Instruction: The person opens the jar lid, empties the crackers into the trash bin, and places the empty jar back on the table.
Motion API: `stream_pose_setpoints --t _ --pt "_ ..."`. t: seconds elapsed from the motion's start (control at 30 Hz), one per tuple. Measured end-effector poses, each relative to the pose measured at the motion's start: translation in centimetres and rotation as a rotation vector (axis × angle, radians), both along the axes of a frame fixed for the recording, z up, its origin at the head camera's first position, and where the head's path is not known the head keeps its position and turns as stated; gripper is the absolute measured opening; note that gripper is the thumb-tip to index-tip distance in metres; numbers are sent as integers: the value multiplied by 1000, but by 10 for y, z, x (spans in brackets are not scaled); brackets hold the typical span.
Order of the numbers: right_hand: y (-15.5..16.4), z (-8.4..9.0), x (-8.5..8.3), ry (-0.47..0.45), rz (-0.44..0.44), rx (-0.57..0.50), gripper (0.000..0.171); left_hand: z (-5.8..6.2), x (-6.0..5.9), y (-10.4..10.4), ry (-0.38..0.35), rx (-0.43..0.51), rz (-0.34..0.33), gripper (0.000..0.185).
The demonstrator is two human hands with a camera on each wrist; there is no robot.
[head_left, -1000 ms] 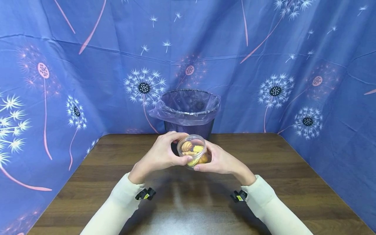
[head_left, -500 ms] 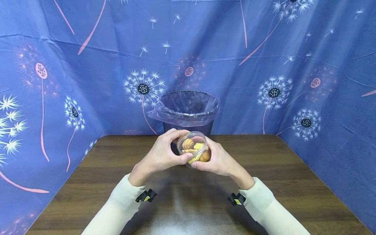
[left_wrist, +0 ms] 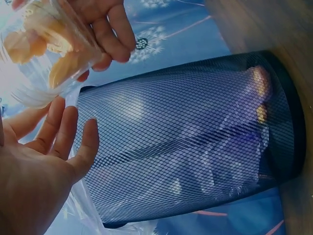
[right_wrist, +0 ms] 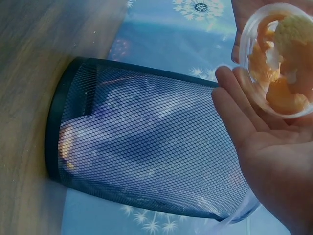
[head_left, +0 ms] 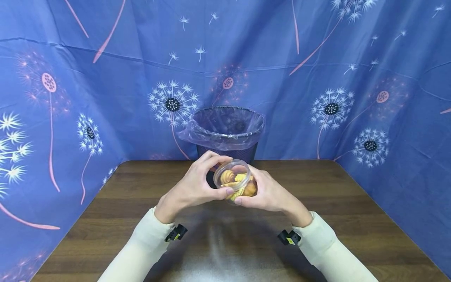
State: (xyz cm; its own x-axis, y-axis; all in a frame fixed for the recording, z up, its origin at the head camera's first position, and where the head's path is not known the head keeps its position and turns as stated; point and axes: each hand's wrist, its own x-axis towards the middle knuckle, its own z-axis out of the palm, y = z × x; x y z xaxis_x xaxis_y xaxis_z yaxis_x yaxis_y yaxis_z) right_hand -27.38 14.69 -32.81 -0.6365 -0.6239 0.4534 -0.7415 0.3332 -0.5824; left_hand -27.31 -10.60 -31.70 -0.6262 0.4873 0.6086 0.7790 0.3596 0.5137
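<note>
A clear round plastic tub (head_left: 248,175) is held between both hands above the table, in front of the bin, its round rim facing up toward the head camera. Yellow and golden-brown pieces (head_left: 228,177) lie inside it, one ridged like a small croissant. My left hand (head_left: 197,182) grips the left side of the tub, thumb on the near side and index finger along the far rim. The right hand (head_left: 269,192) holds the tub's right and lower side, its thumb at the front. The left wrist view shows the tub (left_wrist: 80,36) tilted between the two hands.
A dark mesh waste bin (left_wrist: 171,142) with a translucent purple liner (head_left: 225,141) stands at the far table edge, mouth upward. Through its mesh, orange and yellow bits (right_wrist: 66,144) show near the bottom. Behind the wooden table (head_left: 310,235) hangs a blue dandelion-print cloth (head_left: 275,94).
Both hands and the tub shift slightly to the right. The left index finger reaches a little farther along the far rim. Both hands keep their hold.
</note>
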Motion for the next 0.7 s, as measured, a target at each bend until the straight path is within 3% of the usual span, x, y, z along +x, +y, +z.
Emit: stream_pose_setpoints --t 0.37,0.7 --pt "1 -4 -2 -13 37 114 62 -9 -3 4 150 -97 0 70" --pt "1 -5 -2 -36 39 126 59 -15 -5 8 243 -81 13 57"
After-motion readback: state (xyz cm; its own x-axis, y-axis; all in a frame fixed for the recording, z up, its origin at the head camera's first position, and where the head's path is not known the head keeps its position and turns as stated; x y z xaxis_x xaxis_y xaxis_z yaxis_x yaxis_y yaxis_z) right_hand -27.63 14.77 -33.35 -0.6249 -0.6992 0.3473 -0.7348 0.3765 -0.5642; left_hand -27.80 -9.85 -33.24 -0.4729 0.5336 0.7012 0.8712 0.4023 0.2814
